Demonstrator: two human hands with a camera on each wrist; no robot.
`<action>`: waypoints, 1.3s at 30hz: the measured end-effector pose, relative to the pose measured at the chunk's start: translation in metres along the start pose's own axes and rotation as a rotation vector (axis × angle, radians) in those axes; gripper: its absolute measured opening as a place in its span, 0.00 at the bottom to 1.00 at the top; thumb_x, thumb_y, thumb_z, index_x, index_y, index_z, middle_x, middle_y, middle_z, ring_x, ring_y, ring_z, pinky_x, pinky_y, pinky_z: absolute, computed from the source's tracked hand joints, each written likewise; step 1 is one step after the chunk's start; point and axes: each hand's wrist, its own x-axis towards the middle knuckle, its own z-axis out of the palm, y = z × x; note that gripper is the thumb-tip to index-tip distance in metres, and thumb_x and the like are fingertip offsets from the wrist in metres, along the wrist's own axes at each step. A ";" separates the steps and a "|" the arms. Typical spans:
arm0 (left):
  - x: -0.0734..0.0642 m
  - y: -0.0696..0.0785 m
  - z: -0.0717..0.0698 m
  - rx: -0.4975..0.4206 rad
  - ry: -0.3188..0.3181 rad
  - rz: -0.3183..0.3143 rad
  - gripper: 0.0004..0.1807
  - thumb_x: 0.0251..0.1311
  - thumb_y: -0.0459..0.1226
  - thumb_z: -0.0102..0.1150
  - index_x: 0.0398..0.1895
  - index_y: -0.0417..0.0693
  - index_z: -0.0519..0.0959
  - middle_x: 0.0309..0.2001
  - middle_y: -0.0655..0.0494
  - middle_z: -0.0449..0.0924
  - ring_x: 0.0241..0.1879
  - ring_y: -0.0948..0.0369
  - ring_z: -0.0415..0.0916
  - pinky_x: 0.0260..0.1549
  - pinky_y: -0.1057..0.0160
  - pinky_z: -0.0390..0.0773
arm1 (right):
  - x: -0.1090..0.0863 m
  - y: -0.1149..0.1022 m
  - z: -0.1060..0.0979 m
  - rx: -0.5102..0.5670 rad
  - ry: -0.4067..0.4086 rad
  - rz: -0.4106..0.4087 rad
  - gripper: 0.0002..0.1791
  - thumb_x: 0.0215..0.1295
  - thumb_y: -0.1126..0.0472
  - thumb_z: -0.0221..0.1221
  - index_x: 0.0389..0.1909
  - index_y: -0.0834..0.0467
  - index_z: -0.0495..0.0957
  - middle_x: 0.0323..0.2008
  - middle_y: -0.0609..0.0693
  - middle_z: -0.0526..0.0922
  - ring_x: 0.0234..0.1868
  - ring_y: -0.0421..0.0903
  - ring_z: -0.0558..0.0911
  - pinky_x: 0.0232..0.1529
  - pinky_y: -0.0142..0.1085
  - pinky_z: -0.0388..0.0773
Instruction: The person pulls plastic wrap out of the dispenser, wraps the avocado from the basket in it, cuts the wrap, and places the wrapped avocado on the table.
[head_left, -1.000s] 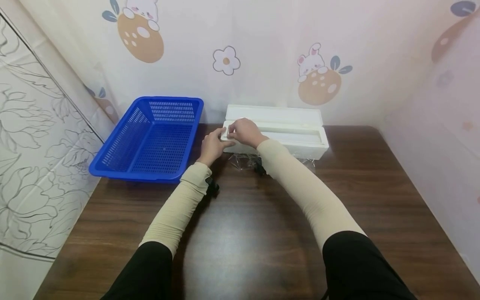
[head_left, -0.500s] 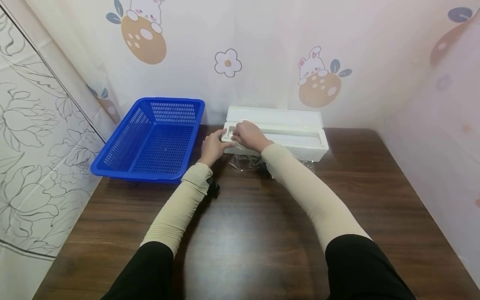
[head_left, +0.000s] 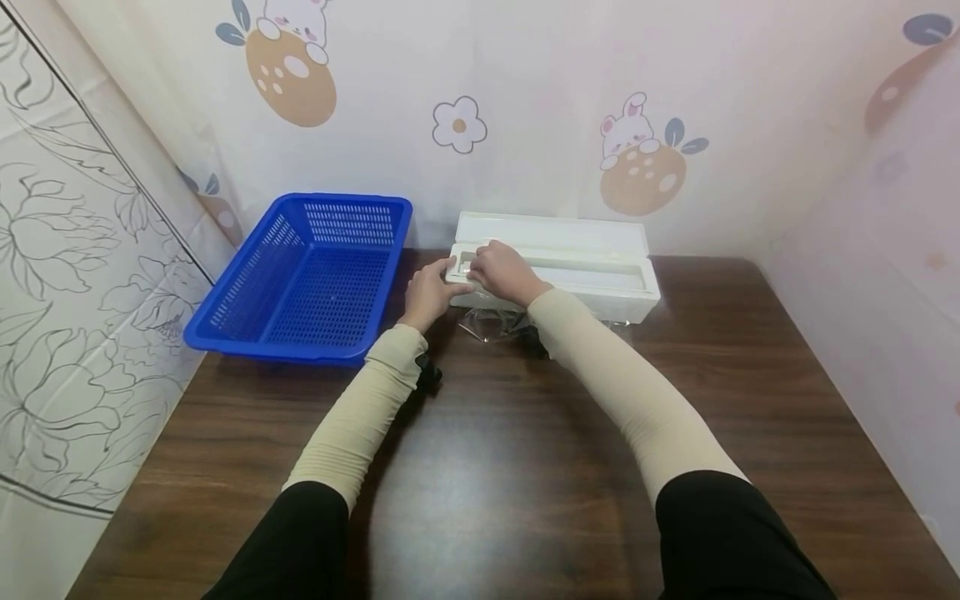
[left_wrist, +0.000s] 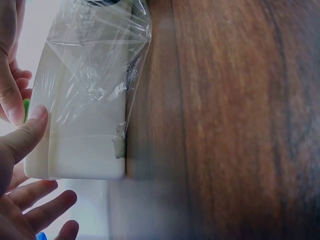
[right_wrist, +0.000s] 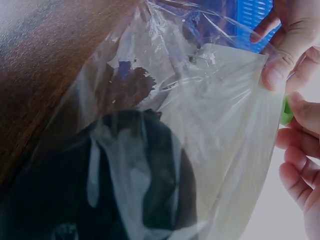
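Note:
A long white cling film dispenser [head_left: 618, 304] stands at the back of the table with its lid [head_left: 551, 231] raised. Clear plastic film [head_left: 487, 323] hangs creased over its front; the left wrist view shows the film [left_wrist: 95, 85] stopping short of the box's end. My left hand [head_left: 427, 293] holds that left end, thumb on the upper front edge. Just right of it, my right hand [head_left: 504, 271] pinches a small green piece [right_wrist: 286, 113] at the box's top edge. Fingers hide most of this piece, probably the slide cutter.
A blue perforated basket [head_left: 296, 354] stands left of the dispenser. Behind both hangs a patterned curtain [head_left: 525, 150]. The dark wooden table [head_left: 480, 467] extends in front, and a black wrist mount [head_left: 429, 375] sits under my left wrist.
My right hand has shifted slightly rightward along the top of the dispenser, away from its left end. My left hand keeps its hold, and the lid stays up.

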 end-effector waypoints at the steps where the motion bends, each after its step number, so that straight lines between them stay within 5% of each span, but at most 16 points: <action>1: 0.000 0.000 0.000 0.002 -0.002 -0.002 0.41 0.48 0.56 0.71 0.65 0.53 0.73 0.62 0.51 0.77 0.53 0.47 0.79 0.48 0.51 0.77 | -0.001 0.000 0.000 0.003 -0.002 -0.002 0.12 0.67 0.60 0.59 0.33 0.64 0.85 0.32 0.57 0.84 0.34 0.55 0.77 0.43 0.46 0.74; 15: -0.001 0.007 0.001 -0.002 0.004 -0.024 0.40 0.48 0.55 0.72 0.66 0.55 0.73 0.61 0.51 0.77 0.50 0.46 0.80 0.43 0.52 0.78 | -0.010 0.005 -0.004 -0.003 0.020 0.016 0.12 0.67 0.60 0.59 0.30 0.64 0.85 0.30 0.57 0.83 0.33 0.55 0.76 0.42 0.46 0.74; 21: -0.001 0.006 0.002 -0.032 -0.010 0.038 0.36 0.51 0.50 0.72 0.64 0.50 0.74 0.59 0.49 0.79 0.50 0.49 0.78 0.50 0.51 0.76 | -0.007 0.002 -0.006 0.018 -0.038 0.080 0.13 0.69 0.58 0.58 0.36 0.64 0.86 0.34 0.57 0.85 0.37 0.54 0.79 0.46 0.45 0.75; 31: -0.001 0.005 0.003 -0.049 -0.056 0.089 0.31 0.55 0.46 0.69 0.64 0.53 0.75 0.68 0.52 0.71 0.66 0.52 0.69 0.64 0.48 0.68 | -0.003 0.001 -0.005 0.049 -0.099 0.133 0.14 0.69 0.57 0.59 0.47 0.61 0.85 0.39 0.56 0.87 0.42 0.53 0.82 0.51 0.45 0.77; 39: -0.001 0.005 0.000 0.002 -0.051 0.097 0.30 0.55 0.48 0.69 0.63 0.54 0.76 0.69 0.55 0.69 0.67 0.52 0.69 0.63 0.48 0.69 | -0.003 -0.004 -0.005 0.047 -0.074 0.172 0.15 0.69 0.54 0.58 0.42 0.61 0.86 0.37 0.56 0.84 0.41 0.54 0.80 0.50 0.45 0.76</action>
